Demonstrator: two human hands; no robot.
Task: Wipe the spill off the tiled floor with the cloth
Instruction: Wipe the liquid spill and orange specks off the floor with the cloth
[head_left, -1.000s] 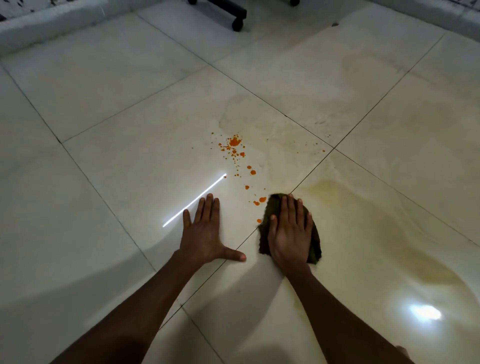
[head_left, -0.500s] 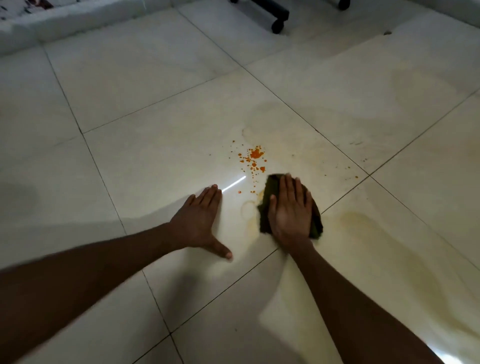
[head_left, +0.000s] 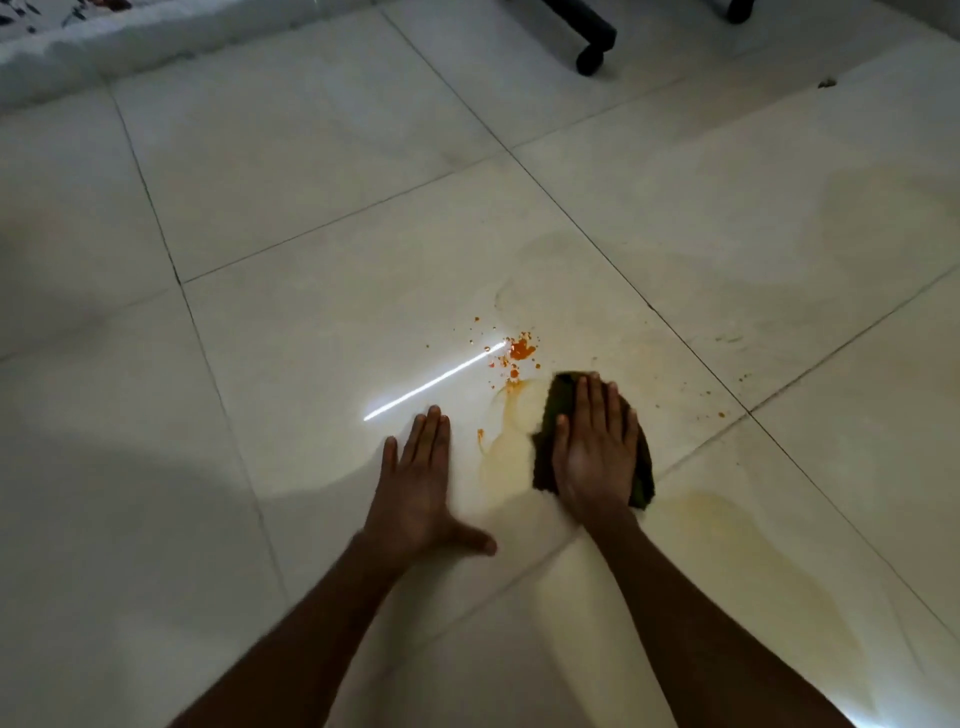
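beside orange spill (head_left: 521, 351), cloth (head_left: 561, 400), chair caster (head_left: 590, 60)

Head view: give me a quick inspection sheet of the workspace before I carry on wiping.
Surface: pale tiled floor, glossy, with yellowish wet smears near the cloth.
Job's things: dark green cloth flat on the floor; orange spill just beyond it, unwiped, specks scattered around.
Clutter: nothing seen.
Grippers: right hand pressed flat on the cloth; left hand flat on bare tile, fingers spread.
Cables: nothing seen.
Surroundings: black chair caster at the far edge; a light-coloured raised edge at top left.
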